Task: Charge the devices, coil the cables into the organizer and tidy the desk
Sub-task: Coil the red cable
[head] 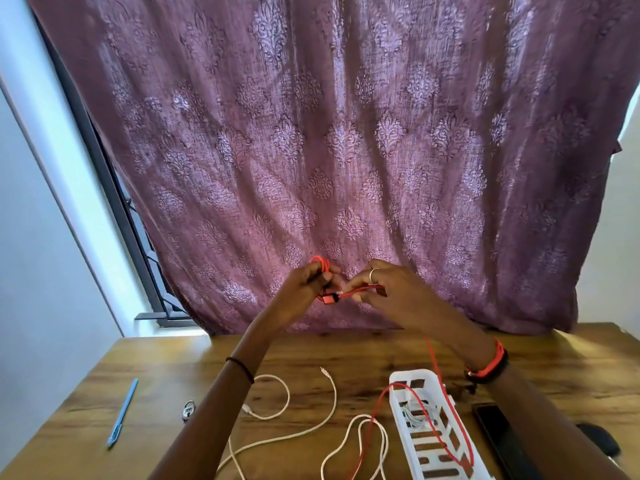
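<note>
Both hands are raised above the wooden desk [156, 375], in front of the curtain. My left hand [304, 285] grips small loops of a red cable [367, 289], with a loop showing over its fingers. My right hand [388, 289] pinches a straight stretch of the same cable near its red plug. The rest of the red cable hangs down and trails over the white slotted organizer [408, 438] at the lower right. A white cable lies coiled inside the organizer. Another white cable [311, 431] sprawls loose on the desk.
A blue pen [122, 414] lies at the desk's left side, with a small dark object [188, 409] beside it. A black phone [498, 434] and a dark rounded object [599, 438] lie right of the organizer. A purple patterned curtain [346, 150] hangs behind the desk.
</note>
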